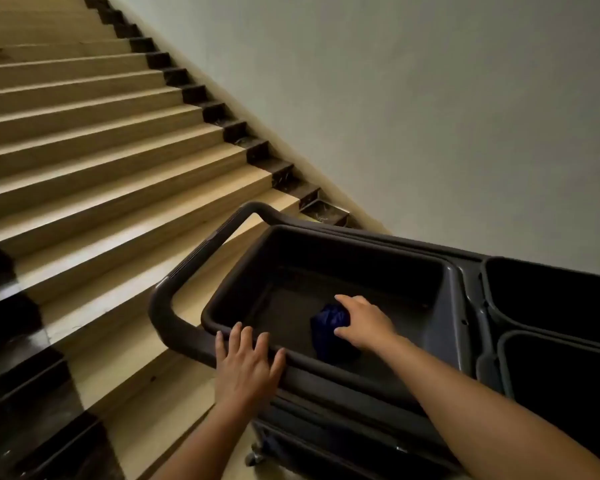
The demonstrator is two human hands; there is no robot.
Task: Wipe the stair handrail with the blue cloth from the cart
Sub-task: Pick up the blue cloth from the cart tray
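A crumpled blue cloth (328, 329) lies on the bottom of the dark grey cart's top tray (361, 251). My right hand (364, 322) reaches down into the tray and rests on the cloth, thumb and fingers curled around its right side. My left hand (246, 363) lies flat on the tray's near rim, fingers spread, holding nothing. No handrail shows in this view.
The cart's push handle (194, 261) loops out to the left of the tray. Two dark bins (551, 289) sit at the cart's right end. Beige stairs (101, 150) with dark side trim climb ahead. A plain pale wall (430, 98) runs along the right.
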